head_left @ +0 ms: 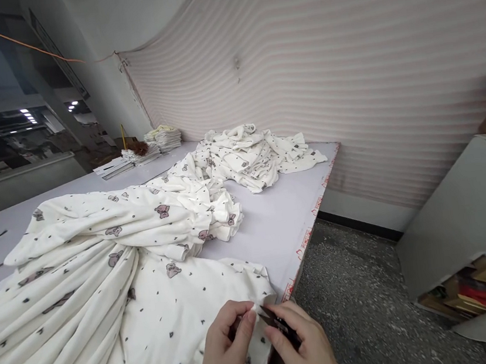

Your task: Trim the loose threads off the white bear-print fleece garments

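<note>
A white garment (120, 303) printed with small pink animals lies spread over the near part of the table (269, 220). My left hand (228, 349) pinches the garment's edge at the table's near corner. My right hand (303, 349) is closed on a small dark thread snipper (274, 320), its tip right at the pinched edge of the cloth. Both hands sit close together at the bottom of the view.
More printed garments lie in a heap (248, 155) at the table's far end. Folded stacks (162, 137) and a brush (135, 148) rest further back. A grey floor (355, 298) lies to the right, with a slanted board (463, 208) and boxes.
</note>
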The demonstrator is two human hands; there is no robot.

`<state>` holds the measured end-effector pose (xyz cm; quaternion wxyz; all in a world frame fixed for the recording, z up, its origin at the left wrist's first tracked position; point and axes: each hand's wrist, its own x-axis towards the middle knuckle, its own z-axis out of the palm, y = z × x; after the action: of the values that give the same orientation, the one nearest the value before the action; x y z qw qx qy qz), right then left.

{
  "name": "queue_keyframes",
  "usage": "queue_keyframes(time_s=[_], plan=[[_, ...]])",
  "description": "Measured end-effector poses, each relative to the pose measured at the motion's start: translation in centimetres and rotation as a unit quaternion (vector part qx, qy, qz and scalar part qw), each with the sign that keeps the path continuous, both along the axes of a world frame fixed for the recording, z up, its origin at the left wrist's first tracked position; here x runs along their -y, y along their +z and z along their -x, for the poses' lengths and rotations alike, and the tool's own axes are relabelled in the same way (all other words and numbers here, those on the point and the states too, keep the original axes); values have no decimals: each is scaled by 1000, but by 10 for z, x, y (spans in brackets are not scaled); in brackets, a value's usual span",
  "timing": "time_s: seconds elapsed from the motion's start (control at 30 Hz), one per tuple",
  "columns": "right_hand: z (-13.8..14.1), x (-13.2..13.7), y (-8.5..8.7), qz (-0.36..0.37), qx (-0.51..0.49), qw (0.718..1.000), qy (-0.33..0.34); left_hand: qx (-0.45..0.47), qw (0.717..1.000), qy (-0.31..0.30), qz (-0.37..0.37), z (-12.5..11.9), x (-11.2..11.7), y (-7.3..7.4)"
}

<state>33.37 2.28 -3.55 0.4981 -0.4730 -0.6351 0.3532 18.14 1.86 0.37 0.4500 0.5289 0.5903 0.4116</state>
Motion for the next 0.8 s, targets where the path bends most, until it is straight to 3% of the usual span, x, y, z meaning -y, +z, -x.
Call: queue_keyframes(time_s=[0.2, 0.43, 0.8], plan=[[2, -6, 13, -24, 56, 998, 23, -116, 988, -12, -97, -2, 2, 8], [-1, -4, 9, -5, 41, 999, 13, -155, 983, -47, -86, 1, -1, 12], [-6, -1, 13, 4, 113, 993, 19, -197, 973, -78, -93, 0, -4, 10]])
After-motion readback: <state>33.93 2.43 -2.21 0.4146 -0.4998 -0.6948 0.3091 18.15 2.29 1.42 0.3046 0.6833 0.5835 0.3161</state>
